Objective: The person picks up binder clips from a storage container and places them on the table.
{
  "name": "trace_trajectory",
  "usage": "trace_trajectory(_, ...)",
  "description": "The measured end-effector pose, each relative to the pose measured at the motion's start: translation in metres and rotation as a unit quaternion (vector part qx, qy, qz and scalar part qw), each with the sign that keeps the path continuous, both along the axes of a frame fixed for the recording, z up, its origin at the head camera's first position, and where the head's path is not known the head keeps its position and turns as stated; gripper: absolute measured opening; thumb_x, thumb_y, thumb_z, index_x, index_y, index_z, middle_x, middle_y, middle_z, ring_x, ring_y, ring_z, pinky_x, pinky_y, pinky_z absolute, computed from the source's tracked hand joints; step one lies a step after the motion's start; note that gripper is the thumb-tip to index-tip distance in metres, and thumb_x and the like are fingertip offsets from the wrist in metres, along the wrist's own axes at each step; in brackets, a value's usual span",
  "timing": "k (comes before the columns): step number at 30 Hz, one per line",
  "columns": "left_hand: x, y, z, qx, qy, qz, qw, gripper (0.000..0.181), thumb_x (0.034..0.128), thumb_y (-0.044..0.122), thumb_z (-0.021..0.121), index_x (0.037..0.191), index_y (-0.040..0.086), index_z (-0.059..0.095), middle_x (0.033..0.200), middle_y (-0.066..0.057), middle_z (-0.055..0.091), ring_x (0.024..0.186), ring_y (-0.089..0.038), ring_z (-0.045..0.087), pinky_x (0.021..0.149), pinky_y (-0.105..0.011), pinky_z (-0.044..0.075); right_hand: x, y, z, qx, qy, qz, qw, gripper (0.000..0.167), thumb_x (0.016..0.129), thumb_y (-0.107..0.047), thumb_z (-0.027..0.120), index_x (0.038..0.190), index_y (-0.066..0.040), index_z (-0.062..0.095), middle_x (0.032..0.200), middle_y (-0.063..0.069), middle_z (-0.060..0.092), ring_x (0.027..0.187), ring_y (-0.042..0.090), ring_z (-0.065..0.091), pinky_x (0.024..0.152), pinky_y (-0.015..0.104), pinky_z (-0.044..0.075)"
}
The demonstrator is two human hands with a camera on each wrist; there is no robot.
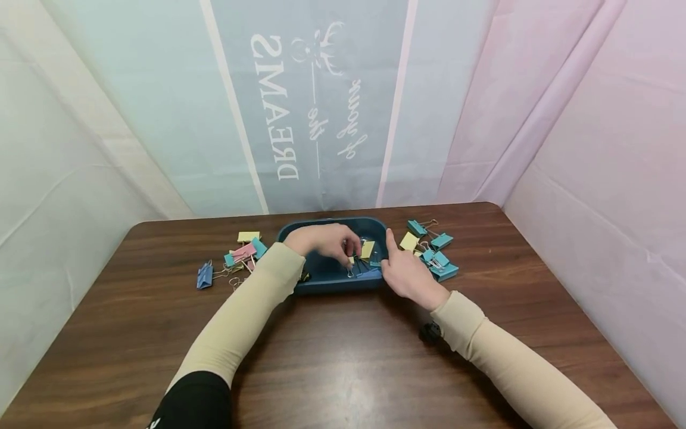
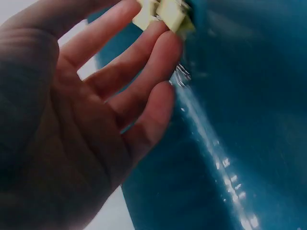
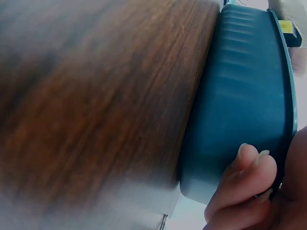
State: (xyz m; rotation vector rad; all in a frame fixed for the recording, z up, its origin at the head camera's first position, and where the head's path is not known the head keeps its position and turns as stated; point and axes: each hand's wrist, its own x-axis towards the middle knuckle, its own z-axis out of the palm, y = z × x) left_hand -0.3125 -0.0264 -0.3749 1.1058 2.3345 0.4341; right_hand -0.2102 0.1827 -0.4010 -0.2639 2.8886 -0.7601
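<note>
A dark blue plastic tray (image 1: 327,287) lies on the table with several binder clips inside. Reaching in from the left, my left hand (image 1: 334,241) pinches a small yellow binder clip (image 1: 351,260) at its fingertips. Beside it in the tray is a larger yellow binder clip (image 1: 367,249), with blue ones near the front wall. In the left wrist view, yellow binder clips (image 2: 171,15) appear at the fingertips, partly hidden by them. My right hand (image 1: 404,271) grips the tray's right end, index finger extended along the rim; its other fingers (image 3: 249,172) curl against the outer wall.
Left of the tray lies a loose pile of pink, teal and yellow binder clips (image 1: 245,252), with a blue binder clip (image 1: 205,276) at its edge. Teal binder clips (image 1: 442,241) and a yellow binder clip (image 1: 409,241) lie to the right. A printed curtain (image 1: 321,107) hangs behind the table.
</note>
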Motion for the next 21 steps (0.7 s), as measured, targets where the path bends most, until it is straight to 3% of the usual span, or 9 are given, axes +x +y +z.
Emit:
trace_trajectory(4, 0.0027, 0.0019, -0.0019, -0.044, -0.013, 0.005, 0.9989, 0.028, 0.0867, 0.016, 0.078, 0.113, 0.022, 0.073, 0.098, 0.001, 0.063, 0.087, -0.018, 0.056, 0.075, -0.029, 0.049, 0.0004, -0.0002, -0.0004, 0.001, -0.002, 0.002, 1.0000, 0.072, 0.103, -0.021, 0.042, 0.158, -0.001, 0.000, 0.055, 0.006, 0.053, 0.040, 0.022, 0.048, 0.041, 0.033, 0.038)
trace_trajectory(9, 0.0068, 0.0037, 0.0003, -0.071, 0.002, 0.017, 0.9974, 0.030, 0.0883, 0.003, 0.073, 0.112, 0.022, 0.072, 0.095, -0.003, 0.060, 0.084, -0.019, 0.054, 0.072, -0.029, 0.048, 0.0005, -0.0004, 0.0014, 0.006, 0.003, 0.000, 1.0000, 0.072, 0.103, -0.022, 0.042, 0.159, -0.001, 0.001, 0.054, 0.006, 0.052, 0.039, 0.022, 0.047, 0.040, 0.033, 0.037)
trace_trajectory(12, 0.0063, 0.0044, 0.0003, -0.071, 0.015, 0.025, 0.9971, 0.025, 0.0873, 0.004, 0.074, 0.105, 0.020, 0.070, 0.093, -0.002, 0.060, 0.083, -0.019, 0.055, 0.071, -0.029, 0.048, 0.0001, -0.0005, 0.0021, 0.007, 0.007, -0.003, 0.9999, 0.072, 0.103, -0.022, 0.042, 0.159, -0.001, 0.002, 0.054, 0.006, 0.052, 0.039, 0.022, 0.046, 0.040, 0.033, 0.037)
trace_trajectory(21, 0.0035, 0.0017, -0.0029, -0.029, 0.010, 0.027, 0.9992, 0.014, 0.0872, 0.009, 0.074, 0.082, 0.016, 0.063, 0.086, -0.002, 0.060, 0.080, -0.020, 0.057, 0.071, -0.030, 0.048, 0.0014, -0.0013, 0.0006, 0.005, 0.007, -0.005, 1.0000, 0.072, 0.103, -0.021, 0.042, 0.159, -0.002, 0.002, 0.053, 0.006, 0.052, 0.038, 0.022, 0.046, 0.040, 0.033, 0.037)
